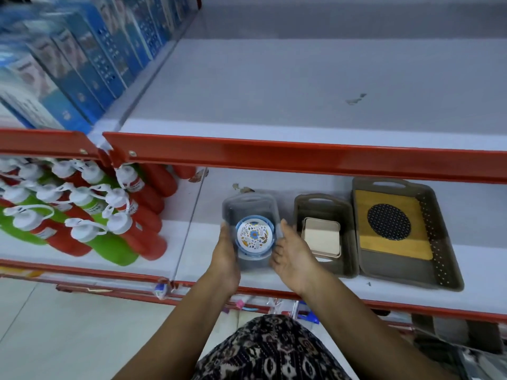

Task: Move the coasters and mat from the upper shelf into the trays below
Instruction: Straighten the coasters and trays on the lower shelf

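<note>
A small grey tray [248, 202] stands on the lower shelf and holds round floral coasters in a blue ring holder [254, 235]. My left hand [225, 256] presses against the tray's left wall. My right hand [295, 252] is at its right wall, fingers spread, palm turned inward. A brown tray [301, 207] to the right holds square beige coasters [321, 237]. A larger brown tray [444, 237] at the far right holds a yellow mat [392, 244] with a dark dotted round mat [389, 222] on top. The upper shelf [301, 86] is bare.
Red and green bottles [82, 215] with white caps lie packed on the lower shelf at the left. Blue boxes [82, 56] fill the upper shelf's left section. A red shelf rail [301, 157] runs across above the trays.
</note>
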`<state>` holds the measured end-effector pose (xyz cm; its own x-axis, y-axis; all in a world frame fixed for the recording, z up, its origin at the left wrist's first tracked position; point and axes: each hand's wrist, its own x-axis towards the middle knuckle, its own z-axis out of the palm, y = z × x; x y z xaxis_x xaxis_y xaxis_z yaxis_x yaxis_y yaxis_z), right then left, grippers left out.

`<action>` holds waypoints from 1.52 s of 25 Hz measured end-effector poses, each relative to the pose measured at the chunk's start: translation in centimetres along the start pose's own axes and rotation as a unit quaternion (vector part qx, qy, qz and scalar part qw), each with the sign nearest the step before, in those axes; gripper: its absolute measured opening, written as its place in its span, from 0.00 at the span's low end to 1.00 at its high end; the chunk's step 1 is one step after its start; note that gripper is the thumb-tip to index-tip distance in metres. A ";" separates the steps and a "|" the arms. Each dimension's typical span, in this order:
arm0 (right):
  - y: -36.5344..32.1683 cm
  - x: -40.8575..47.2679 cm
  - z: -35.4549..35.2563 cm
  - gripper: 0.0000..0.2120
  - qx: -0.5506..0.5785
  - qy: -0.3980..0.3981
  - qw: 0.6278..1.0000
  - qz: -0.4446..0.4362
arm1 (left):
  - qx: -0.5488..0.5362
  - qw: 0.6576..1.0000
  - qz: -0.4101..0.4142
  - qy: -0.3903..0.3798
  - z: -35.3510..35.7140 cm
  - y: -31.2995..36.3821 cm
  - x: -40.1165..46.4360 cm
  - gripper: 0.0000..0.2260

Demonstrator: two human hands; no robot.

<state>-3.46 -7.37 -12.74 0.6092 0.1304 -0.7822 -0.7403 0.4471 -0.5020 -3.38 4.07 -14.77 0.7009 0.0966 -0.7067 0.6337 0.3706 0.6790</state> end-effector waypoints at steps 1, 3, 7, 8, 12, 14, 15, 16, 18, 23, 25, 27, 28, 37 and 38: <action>0.0 0.1 0.3 0.29 -0.004 0.002 1.000 -0.001 | -0.004 1.000 -0.010 -0.015 0.0 0.1 0.0 0.25; 0.1 0.7 0.7 0.29 -0.015 0.005 1.000 0.003 | -0.006 0.999 -0.027 -0.035 -0.3 0.1 0.1 0.28; 0.3 1.5 1.3 0.29 -0.038 0.027 0.999 0.007 | 0.003 0.998 -0.044 -0.054 -1.2 0.4 0.0 0.30; 0.4 1.6 1.4 0.29 -0.040 0.034 0.999 0.005 | 0.006 0.997 -0.047 -0.061 -1.2 0.6 0.0 0.30; 0.5 2.1 1.6 0.27 -0.019 0.052 0.998 -0.001 | 0.010 0.996 -0.053 -0.072 -1.2 1.6 0.0 0.30; 0.7 2.4 1.8 0.27 -0.014 0.055 0.998 -0.002 | 0.007 0.996 -0.057 -0.066 -1.4 1.7 0.5 0.30; 0.7 2.5 1.8 0.27 -0.014 0.059 0.998 -0.003 | 0.006 0.996 -0.061 -0.065 -1.5 1.8 0.6 0.30; 0.8 2.6 1.8 0.28 -0.013 0.058 0.998 -0.004 | 0.007 0.996 -0.064 -0.067 -1.6 1.8 0.7 0.31; 0.8 2.5 1.6 0.29 -0.008 0.046 0.999 -0.001 | 0.009 0.995 -0.063 -0.077 -1.8 2.0 0.3 0.30; 0.4 0.5 -0.4 0.20 -0.064 0.076 0.989 -0.105 | 0.110 0.991 0.054 -0.058 -1.8 1.1 -0.6 0.16; 0.9 0.0 -2.5 0.12 -0.215 0.163 0.941 -0.207 | 0.269 0.948 0.154 -0.074 -1.3 0.5 -0.8 0.10; 1.8 -0.1 -5.0 0.10 -0.451 0.224 0.818 -0.279 | 0.462 0.846 0.216 -0.156 -0.7 -0.4 -0.6 0.11; 2.4 0.1 -5.8 0.10 -0.538 0.217 0.766 -0.278 | 0.541 0.786 0.230 -0.193 -0.3 -0.8 -0.5 0.13; 4.6 0.0 -8.9 0.16 -0.642 0.114 0.711 -0.262 | 0.660 0.689 0.224 -0.198 -1.0 -3.4 -2.1 0.10; 5.0 -0.4 -9.0 0.16 -0.648 0.105 0.707 -0.263 | 0.662 0.691 0.212 -0.200 -1.1 -3.8 -2.7 0.14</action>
<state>-9.96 -13.17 -18.26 0.9420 0.0525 -0.3316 -0.1494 -0.8189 -0.5541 -8.01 3.42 -15.68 0.7817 -0.4246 -0.4569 -0.0976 -0.8067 0.5828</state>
